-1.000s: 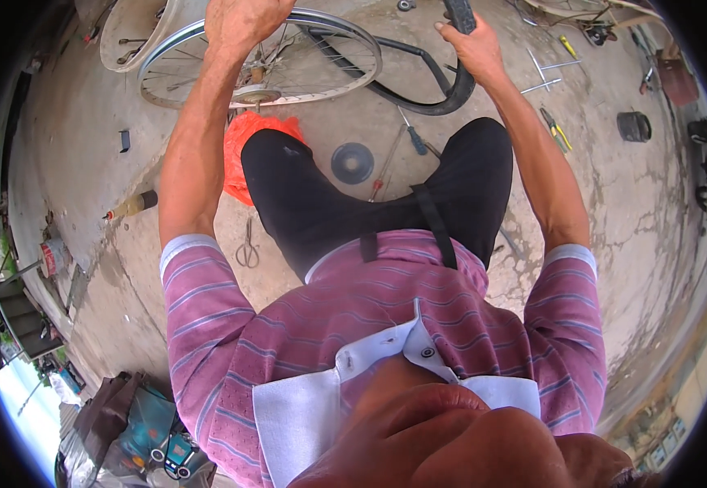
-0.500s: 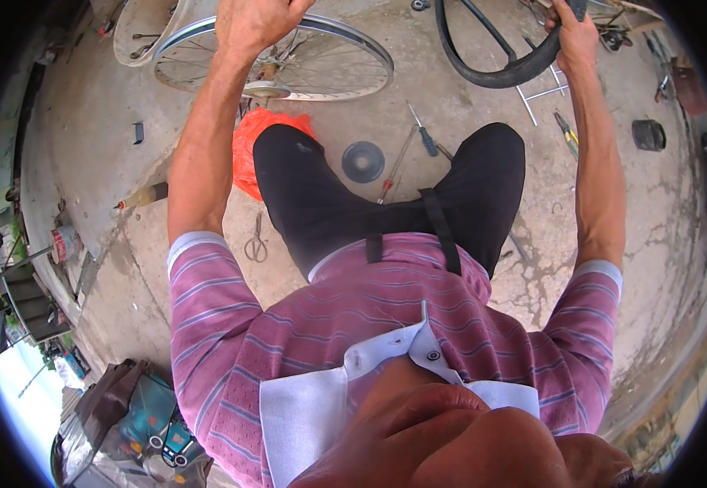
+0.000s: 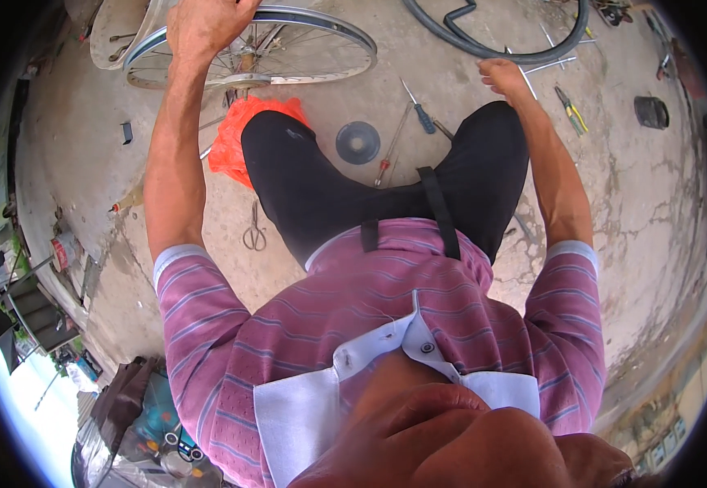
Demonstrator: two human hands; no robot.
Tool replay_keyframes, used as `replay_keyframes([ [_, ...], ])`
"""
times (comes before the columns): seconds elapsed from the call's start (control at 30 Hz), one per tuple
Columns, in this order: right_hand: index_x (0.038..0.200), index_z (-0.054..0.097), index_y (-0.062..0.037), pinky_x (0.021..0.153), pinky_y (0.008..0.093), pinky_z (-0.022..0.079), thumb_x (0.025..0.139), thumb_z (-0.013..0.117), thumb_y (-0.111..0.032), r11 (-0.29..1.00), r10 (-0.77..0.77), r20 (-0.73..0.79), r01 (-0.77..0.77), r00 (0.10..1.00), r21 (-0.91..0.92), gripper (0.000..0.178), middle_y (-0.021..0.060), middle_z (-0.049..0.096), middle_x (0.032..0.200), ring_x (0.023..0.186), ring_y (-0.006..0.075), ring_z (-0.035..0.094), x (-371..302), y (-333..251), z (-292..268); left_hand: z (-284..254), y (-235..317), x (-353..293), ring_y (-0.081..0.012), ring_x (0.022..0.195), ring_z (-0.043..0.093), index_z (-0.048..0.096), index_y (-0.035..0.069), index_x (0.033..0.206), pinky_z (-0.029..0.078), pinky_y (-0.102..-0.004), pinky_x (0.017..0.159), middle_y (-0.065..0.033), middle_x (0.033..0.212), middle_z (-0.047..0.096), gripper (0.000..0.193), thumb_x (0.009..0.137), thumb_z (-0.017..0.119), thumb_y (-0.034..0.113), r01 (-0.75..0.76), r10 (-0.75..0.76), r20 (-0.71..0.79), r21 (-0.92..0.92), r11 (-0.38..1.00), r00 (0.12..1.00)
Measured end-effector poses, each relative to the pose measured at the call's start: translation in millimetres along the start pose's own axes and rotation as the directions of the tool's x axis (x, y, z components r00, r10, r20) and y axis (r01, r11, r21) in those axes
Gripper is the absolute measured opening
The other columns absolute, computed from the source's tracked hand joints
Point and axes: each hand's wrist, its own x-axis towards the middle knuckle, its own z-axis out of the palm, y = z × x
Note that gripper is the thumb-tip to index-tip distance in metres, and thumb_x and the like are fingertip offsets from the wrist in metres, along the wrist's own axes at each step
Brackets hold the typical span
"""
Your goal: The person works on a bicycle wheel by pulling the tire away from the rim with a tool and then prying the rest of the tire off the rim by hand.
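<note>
My left hand (image 3: 207,31) is closed round the upper rim of a spoked bicycle wheel (image 3: 345,79), at the far left of my knees. The frame's top edge cuts off part of that hand. My right hand (image 3: 501,76) is beyond my right knee with loosely bent fingers and nothing visible in them. Just past it lies a black bicycle tyre (image 3: 524,58), apart from the fingers, over part of a silver metal frame (image 3: 550,64). A thinner black loop shows inside the tyre's curve; the top edge hides the rest.
Between my knees lie a dark disc (image 3: 357,142), a screwdriver (image 3: 418,106) and a long red-handled tool (image 3: 384,165). An orange plastic bag (image 3: 227,146) touches my left knee. Scissors (image 3: 254,232) are at left; pliers (image 3: 571,110) and a black ring-shaped piece (image 3: 651,112) at right.
My right hand has let go of the tyre and come down and left toward my right knee; the tyre now lies on the ground. My left hand and the wheel appear slightly farther left.
</note>
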Motion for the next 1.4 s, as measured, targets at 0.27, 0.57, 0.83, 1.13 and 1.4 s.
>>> replay_keyframes([
  [0.27,0.122,0.072,-0.0067,0.095,0.0451,0.054,0.088,0.071,-0.036,0.803,-0.089,0.182,0.178,0.979,-0.568,0.045,0.0179,0.073,0.119,0.115,0.0345,0.068,0,43,150,-7,4,-1,-0.0371,0.057,0.06,0.065,0.003,0.066,0.046,-0.0443,0.055,-0.0181,0.063,0.061,0.038,0.087,0.071,0.034,-0.187,0.19,-0.003,-0.175,0.967,0.982],
  [0.57,0.129,0.066,-0.0083,0.101,0.0458,0.054,0.094,0.061,-0.022,0.578,0.085,0.168,0.089,0.982,-0.811,0.037,0.017,0.068,0.132,0.122,0.0347,0.066,14,88,188,8,-31,-15,-0.0277,0.051,0.047,0.062,0.006,0.071,0.043,-0.0374,0.052,-0.0102,0.059,0.052,0.042,0.093,0.069,0.041,-0.253,0.248,-0.058,-0.116,0.96,0.967],
  [0.83,0.124,0.066,-0.0056,0.1,0.0452,0.054,0.095,0.056,-0.022,0.509,0.006,0.218,0.184,0.976,-0.841,0.035,0.0179,0.069,0.129,0.122,0.0354,0.066,7,60,197,-10,-34,-15,-0.0365,0.053,0.056,0.06,0.001,0.063,0.044,-0.0451,0.053,-0.0182,0.06,0.058,0.038,0.081,0.071,0.033,-0.225,0.229,0.008,-0.165,0.96,0.973],
  [1.13,0.116,0.064,-0.0023,0.08,0.038,0.051,0.102,0.054,-0.034,0.969,-0.245,0.353,0.235,0.903,0.073,0.036,0.0137,0.072,0.092,0.089,0.0255,0.069,-70,-58,116,-12,-35,-15,-0.0367,0.056,0.06,0.062,0.002,0.064,0.047,-0.0456,0.056,-0.0181,0.062,0.06,0.036,0.081,0.07,0.032,-0.238,0.236,-0.033,-0.199,0.951,0.971],
  [1.4,0.117,0.065,-0.0031,0.082,0.0431,0.052,0.102,0.061,-0.034,0.599,-0.674,0.398,0.776,0.622,-0.199,0.034,0.0164,0.069,0.1,0.09,0.0395,0.066,-171,-136,71,-9,-32,-10,-0.0382,0.059,0.063,0.065,0.001,0.066,0.049,-0.046,0.056,-0.0199,0.065,0.063,0.038,0.081,0.069,0.035,-0.205,0.208,-0.007,-0.201,0.958,0.978],
])
